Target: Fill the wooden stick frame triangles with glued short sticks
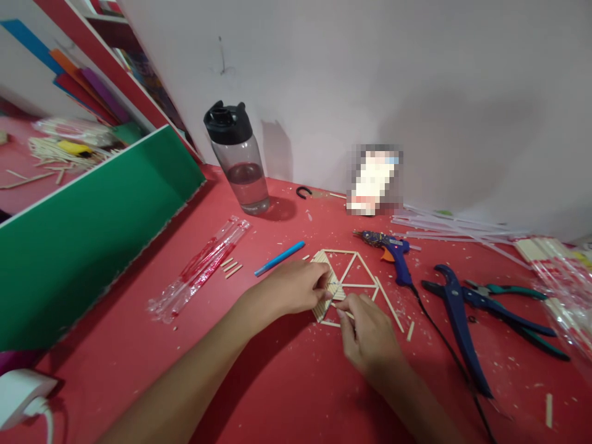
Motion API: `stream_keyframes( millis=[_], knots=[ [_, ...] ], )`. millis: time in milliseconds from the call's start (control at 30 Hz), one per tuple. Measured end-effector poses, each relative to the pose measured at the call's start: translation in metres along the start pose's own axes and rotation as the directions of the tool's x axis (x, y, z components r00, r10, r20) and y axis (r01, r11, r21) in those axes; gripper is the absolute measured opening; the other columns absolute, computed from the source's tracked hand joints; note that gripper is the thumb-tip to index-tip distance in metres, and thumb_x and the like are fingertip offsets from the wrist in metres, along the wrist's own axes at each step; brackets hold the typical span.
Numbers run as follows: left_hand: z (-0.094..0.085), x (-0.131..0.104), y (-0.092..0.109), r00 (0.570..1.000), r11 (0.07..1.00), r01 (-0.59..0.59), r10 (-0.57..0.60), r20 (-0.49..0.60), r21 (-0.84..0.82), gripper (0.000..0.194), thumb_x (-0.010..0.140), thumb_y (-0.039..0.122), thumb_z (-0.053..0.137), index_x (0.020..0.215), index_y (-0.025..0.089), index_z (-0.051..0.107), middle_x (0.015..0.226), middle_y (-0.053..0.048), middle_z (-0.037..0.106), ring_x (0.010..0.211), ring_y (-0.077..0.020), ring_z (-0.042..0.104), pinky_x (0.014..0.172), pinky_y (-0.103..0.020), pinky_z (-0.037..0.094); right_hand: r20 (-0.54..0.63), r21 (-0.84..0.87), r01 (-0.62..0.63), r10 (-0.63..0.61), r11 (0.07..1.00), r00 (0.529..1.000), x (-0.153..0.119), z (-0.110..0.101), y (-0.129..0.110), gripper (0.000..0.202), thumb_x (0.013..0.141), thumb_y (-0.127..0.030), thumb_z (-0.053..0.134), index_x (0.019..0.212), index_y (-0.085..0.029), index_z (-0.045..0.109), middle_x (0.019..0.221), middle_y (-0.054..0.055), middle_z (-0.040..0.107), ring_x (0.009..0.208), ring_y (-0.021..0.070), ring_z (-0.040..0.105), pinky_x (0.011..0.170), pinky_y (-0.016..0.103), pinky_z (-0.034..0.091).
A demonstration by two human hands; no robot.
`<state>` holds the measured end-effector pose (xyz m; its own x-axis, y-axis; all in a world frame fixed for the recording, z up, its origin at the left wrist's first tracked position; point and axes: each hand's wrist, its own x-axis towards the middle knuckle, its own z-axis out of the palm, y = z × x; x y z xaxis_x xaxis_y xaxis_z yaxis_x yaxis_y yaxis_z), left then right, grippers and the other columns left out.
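A flat frame of thin wooden sticks [358, 285] lies on the red table, its left part filled with a panel of sticks laid side by side [320, 256]. My left hand [303, 287] is closed over this panel, fingers curled down onto it. From the near side, my right hand [367, 330] meets it with thumb and forefinger pinched at a short wooden stick, mostly hidden by the fingers. Both sets of fingertips nearly touch near the frame's middle. A blue pen [280, 258] lies just beyond my left wrist.
A glue gun [392, 250], blue-handled cutters [456, 327] and green-handled pliers [513, 290] lie to the right. Clear glue sticks [456, 227] lie by the wall. Behind stand a water bottle [243, 166] and a blurred phone [374, 182]. Plastic wrappers [201, 268] and a green board [106, 222] are left.
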<state>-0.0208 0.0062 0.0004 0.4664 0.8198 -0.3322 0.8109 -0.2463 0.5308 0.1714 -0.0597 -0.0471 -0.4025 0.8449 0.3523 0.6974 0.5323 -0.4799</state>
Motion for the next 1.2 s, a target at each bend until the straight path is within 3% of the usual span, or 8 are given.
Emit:
stream_keyframes(
  millis=[233,467,633,1200],
  knots=[
    [0.0009,0.0013,-0.0005,1.000,1.000,-0.003,0.003,0.003,-0.005,0.015,0.086,0.037,0.064,0.083,0.024,0.058,0.078,0.003,0.069,0.066,-0.0155,0.060,0.055,-0.027,0.028,-0.011,0.022,-0.049,0.049,0.999,0.999,-0.0012,0.0002,0.0005,0.013,0.093,-0.012,0.046,0.086,-0.020,0.054,0.074,0.003,0.060,0.067,0.0191,0.057,0.060,0.027,0.042],
    [-0.0016,-0.0001,0.0032,1.000,1.000,0.021,-0.021,0.020,-0.004,0.012,0.087,0.035,0.063,0.085,0.024,0.059,0.081,0.002,0.069,0.070,-0.0157,0.062,0.058,-0.027,0.031,0.012,-0.003,-0.005,0.005,1.000,1.000,-0.0010,-0.0005,0.0005,0.015,0.092,-0.011,0.045,0.084,-0.020,0.054,0.072,0.003,0.057,0.066,0.0190,0.055,0.059,0.028,0.040],
    [-0.0004,0.0000,0.0020,1.000,1.000,0.016,-0.016,0.017,-0.007,0.013,0.088,0.037,0.063,0.086,0.024,0.059,0.081,0.002,0.069,0.070,-0.0158,0.061,0.058,-0.027,0.032,0.011,0.060,-0.054,0.053,0.997,0.999,-0.0015,-0.0021,0.0001,0.012,0.093,-0.013,0.046,0.086,-0.020,0.054,0.073,0.003,0.058,0.067,0.0184,0.057,0.060,0.027,0.041],
    [-0.0037,-0.0004,0.0046,0.999,1.000,0.019,-0.019,0.034,-0.002,0.014,0.088,0.035,0.064,0.085,0.024,0.057,0.082,0.002,0.069,0.071,-0.0156,0.061,0.056,-0.028,0.030,0.021,0.016,-0.056,0.055,0.998,0.998,0.0004,-0.0021,-0.0023,0.014,0.093,-0.013,0.045,0.084,-0.021,0.054,0.074,0.004,0.061,0.067,0.0193,0.058,0.060,0.028,0.042]
  ],
)
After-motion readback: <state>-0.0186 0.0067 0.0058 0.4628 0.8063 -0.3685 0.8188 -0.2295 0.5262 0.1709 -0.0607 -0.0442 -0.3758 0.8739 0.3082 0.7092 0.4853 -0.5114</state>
